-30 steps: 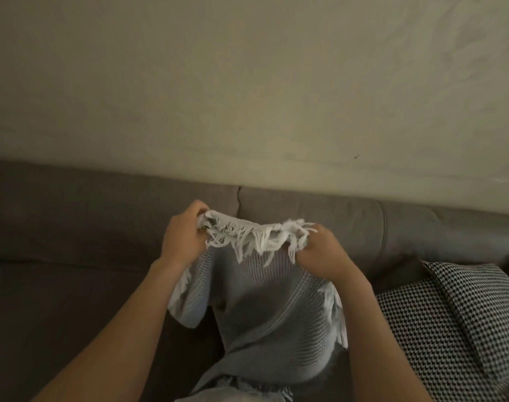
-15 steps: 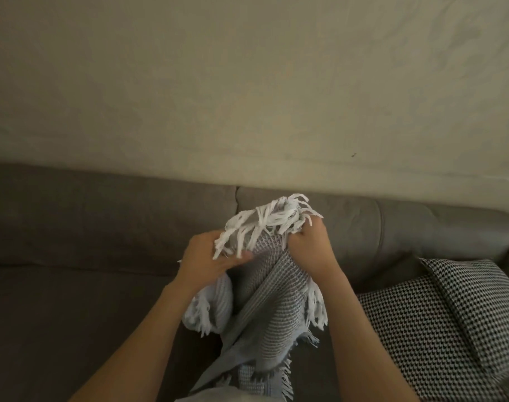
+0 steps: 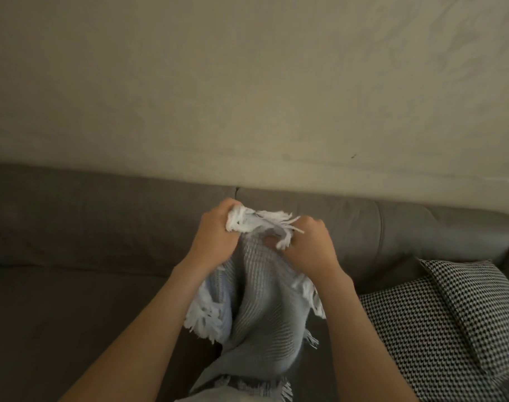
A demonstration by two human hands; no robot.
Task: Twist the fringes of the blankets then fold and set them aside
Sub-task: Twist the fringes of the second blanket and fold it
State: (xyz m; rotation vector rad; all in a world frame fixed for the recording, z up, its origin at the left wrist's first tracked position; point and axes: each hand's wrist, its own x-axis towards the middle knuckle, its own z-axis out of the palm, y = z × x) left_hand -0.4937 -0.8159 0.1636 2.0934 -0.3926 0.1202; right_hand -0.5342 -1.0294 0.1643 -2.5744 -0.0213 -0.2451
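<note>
Centre frame: left hand (image 3: pixel 215 236) and right hand (image 3: pixel 311 248) both grip the blanket (image 3: pixel 262 303) above the sofa (image 3: pixel 102 227). Its fringe (image 3: pixel 259 220), fanned upward a moment ago, now sits bunched between the fists, so twisting appears under way.

A home living room, by the look of it. Running right across the view is a long grey-brown fabric sofa (image 3: pixel 378 227), its padded backrest (image 3: pixel 117 216) split by a seam, its seat (image 3: pixel 73 314) deep and dark below. Rising straight behind it is a plain cream plastered wall (image 3: pixel 247 82), slightly uneven. At the right end of the seat lies a black-and-white houndstooth textile (image 3: pixel 450 314); cushion or folded throw, hard to tell. In the middle, in front of the sofa, hangs a grey waffle-knit blanket with white fringe (image 3: pixel 262 300). Soft furnishings and dim, warm light: all domestic.
</note>
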